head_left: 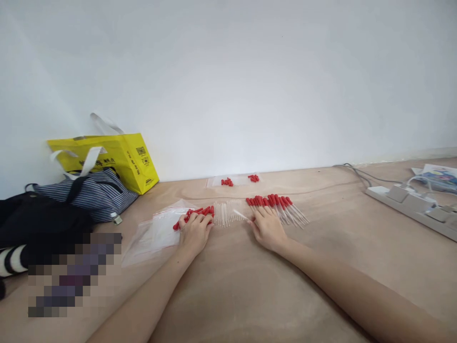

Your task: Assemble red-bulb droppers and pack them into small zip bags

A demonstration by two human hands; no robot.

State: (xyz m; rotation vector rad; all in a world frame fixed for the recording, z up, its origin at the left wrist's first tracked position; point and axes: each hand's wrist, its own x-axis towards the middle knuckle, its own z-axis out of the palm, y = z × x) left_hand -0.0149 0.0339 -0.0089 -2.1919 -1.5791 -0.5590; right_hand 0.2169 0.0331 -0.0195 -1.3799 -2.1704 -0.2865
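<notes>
The left hand (194,233), half-curled, touches loose red caps (204,211), small and likely prone to rolling. Thin clear tubes (224,214) lie between the hands on the worktop (228,286), seemingly light, slippery, best pinched mid-length. The right hand (267,228), loosely bent, rests at capped tubes (294,215); its grip is unclear.

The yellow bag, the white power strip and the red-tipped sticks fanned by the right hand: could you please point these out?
Yellow bag (120,155): head view, on its broad printed face.
Power strip (410,214): head view, along its near side.
Red-tipped sticks (276,200): head view, on a red tip.
</notes>
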